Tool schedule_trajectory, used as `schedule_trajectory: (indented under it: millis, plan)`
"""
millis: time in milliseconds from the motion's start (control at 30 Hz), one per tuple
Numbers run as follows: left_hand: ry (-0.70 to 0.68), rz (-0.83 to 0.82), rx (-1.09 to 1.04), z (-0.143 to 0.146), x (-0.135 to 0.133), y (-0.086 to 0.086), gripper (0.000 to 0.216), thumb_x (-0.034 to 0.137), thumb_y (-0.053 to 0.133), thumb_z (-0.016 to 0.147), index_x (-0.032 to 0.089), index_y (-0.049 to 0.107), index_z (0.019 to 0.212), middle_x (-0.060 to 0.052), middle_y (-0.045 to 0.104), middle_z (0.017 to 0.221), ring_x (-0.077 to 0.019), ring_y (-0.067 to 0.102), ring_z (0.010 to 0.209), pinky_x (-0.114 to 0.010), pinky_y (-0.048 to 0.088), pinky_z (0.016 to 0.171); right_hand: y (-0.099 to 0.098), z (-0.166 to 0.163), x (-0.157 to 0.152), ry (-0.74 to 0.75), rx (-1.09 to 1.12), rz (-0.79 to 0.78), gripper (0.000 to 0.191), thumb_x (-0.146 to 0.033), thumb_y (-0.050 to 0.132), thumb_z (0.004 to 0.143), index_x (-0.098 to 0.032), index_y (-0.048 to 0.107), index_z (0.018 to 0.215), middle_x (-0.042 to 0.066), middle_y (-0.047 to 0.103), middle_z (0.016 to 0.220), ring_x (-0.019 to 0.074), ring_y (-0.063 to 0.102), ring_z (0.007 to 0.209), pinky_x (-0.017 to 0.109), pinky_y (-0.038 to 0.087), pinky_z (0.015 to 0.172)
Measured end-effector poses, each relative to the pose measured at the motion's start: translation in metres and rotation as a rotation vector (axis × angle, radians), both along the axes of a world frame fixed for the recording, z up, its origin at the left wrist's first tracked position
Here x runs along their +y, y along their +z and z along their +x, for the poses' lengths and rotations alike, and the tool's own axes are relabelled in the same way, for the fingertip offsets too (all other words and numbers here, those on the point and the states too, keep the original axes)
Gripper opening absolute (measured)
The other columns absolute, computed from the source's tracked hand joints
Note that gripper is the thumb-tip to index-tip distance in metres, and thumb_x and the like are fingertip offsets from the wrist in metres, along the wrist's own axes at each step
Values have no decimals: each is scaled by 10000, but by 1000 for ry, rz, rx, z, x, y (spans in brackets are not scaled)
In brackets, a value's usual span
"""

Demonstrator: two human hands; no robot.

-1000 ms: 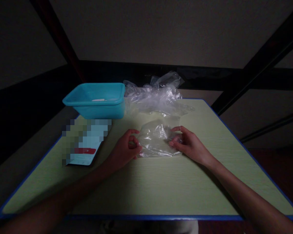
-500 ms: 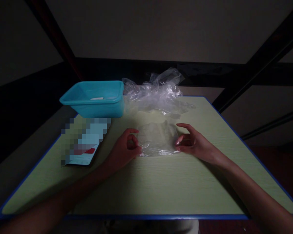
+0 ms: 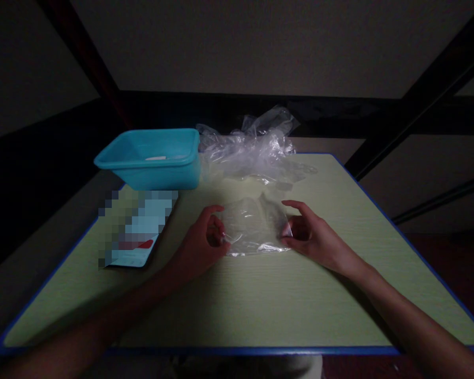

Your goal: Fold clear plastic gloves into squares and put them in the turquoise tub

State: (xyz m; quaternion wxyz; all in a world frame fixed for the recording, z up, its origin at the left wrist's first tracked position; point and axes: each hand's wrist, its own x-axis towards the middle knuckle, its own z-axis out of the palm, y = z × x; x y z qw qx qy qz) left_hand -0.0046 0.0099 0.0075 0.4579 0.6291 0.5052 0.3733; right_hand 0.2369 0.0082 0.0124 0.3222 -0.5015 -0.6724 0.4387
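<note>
A small clear plastic bag (image 3: pixel 255 226) lies flat near the middle of the pale green table (image 3: pixel 260 305). My left hand (image 3: pixel 199 245) pinches the bag's left edge with curled fingers. My right hand (image 3: pixel 312 237) pinches the bag's right edge between thumb and fingers. The bag is stretched between both hands. Behind it, at the table's far edge, sits a crumpled heap of clear plastic bags (image 3: pixel 253 150).
A turquoise plastic tub (image 3: pixel 152 158) stands at the far left of the table, with something pale inside. A blurred-out flat card or packet (image 3: pixel 136 226) lies in front of it. Blue trim runs round the table edge. The room around is dark.
The bag has been smoothed from crumpled to flat. My right hand moved from on top of the bag out to its right edge. My left hand has stayed at the left edge.
</note>
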Motion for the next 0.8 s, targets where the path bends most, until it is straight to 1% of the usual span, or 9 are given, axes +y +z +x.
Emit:
schedule_trajectory:
  millis: [133,333,433,600,800]
  plan:
    - [-5,-8,34,0,-3,0,567,109,603,610,213,382,1121,48,475,831,-50,499,540,-178,420,502,0,-1,-2,2,-69,59,601,-215,599,708,-182,325,1242,-34,539,689,130,514,574,271,407,539]
    - [11,-32,60,-1,-5,2,629,131,626,601,232,373,1167,25,478,928,-45,516,540,-187,438,499,0,0,-3,-29,-177,123,589,-207,609,717,-194,357,1250,-7,568,745,123,507,556,259,401,506]
    - [19,-86,49,-4,-2,5,638,163,649,590,233,364,1157,24,484,941,-56,547,555,-191,449,502,0,0,-3,-36,-208,135,600,-208,611,717,-177,358,1260,4,574,746,126,506,553,265,407,509]
    - [-14,-239,-5,-11,2,12,722,240,689,544,239,313,1160,17,515,943,-91,596,563,-174,407,448,-1,0,-2,-34,-206,144,585,-220,607,722,-189,360,1252,2,575,747,120,496,533,259,401,485]
    - [-62,-245,-31,-11,-2,14,778,225,704,541,255,279,1192,19,519,941,-100,614,580,-199,440,503,0,1,-1,-29,-234,146,569,-233,581,739,-165,353,1256,5,564,755,118,495,531,257,395,489]
